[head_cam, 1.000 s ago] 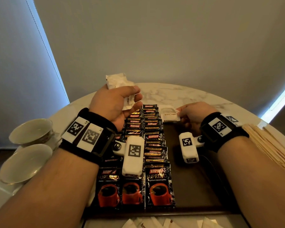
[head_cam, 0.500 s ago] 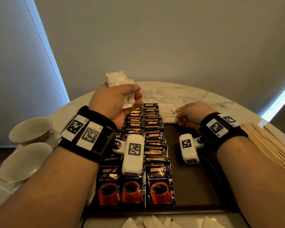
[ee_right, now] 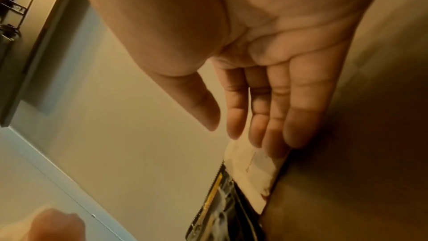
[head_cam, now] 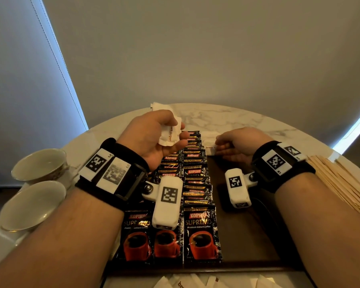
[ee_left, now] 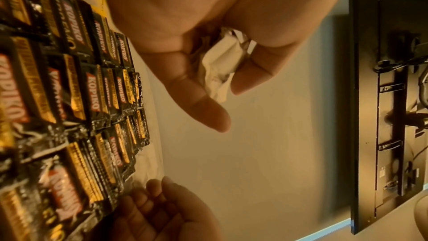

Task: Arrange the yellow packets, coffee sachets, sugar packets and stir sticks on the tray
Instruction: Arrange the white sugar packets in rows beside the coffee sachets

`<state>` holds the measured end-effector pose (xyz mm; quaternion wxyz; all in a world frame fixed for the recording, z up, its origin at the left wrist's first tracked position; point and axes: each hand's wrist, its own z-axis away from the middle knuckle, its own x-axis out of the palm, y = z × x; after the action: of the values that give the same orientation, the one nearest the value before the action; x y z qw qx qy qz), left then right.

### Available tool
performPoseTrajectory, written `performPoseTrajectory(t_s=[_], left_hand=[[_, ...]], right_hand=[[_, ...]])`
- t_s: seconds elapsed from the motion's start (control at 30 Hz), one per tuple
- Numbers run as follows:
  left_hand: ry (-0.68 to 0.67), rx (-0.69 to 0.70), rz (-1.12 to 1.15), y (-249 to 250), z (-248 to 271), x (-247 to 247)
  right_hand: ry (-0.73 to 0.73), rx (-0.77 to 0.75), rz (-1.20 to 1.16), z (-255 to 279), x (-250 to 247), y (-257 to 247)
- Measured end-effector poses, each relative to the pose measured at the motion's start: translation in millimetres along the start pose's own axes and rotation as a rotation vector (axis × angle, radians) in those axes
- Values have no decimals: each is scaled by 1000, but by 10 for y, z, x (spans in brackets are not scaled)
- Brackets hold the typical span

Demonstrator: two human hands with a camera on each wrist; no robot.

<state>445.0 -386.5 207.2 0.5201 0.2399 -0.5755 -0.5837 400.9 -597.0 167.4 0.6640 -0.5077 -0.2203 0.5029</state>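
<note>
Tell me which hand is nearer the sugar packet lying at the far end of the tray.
Right. The right hand has its straight fingertips on the sugar packet beside the coffee sachets. The left hand is raised to the left, gripping a bunch of other packets.

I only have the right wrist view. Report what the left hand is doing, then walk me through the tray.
Observer: The left hand grips a bunch of white sugar packets, raised over the far end of the coffee sachets.
Operator: Give me the coffee layout.
Observer: They lie in overlapping rows on the left part of the tray.
Operator: Locate the stir sticks.
Observer: The stir sticks lie in a pile to the right of the tray, beside the right forearm.
</note>
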Motion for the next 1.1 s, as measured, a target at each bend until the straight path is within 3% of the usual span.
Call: performPoseTrajectory(t_s=[0.2, 0.37, 0.47, 0.6, 0.7, 0.87, 1.1], left_hand=[[-143, -20, -63, -5, 137, 34], [-344, 10, -208, -54, 302, 17], [-406, 16, -254, -122, 402, -5], [-228, 70, -187, -217, 435, -34], [-68, 124, -125, -257, 440, -53], [-58, 150, -42, -339, 560, -9], [-79, 93, -1, -341, 558, -99]], right_hand=[[31, -169, -96, 175, -22, -76], [-283, -385, -112, 661, 41, -161], [-314, -461, 9, 781, 165, -68], [-229, -454, -64, 786, 235, 27], [-306, -440, -68, 844, 273, 46], [-351, -482, -37, 922, 371, 74], [-293, -476, -241, 881, 343, 57]])
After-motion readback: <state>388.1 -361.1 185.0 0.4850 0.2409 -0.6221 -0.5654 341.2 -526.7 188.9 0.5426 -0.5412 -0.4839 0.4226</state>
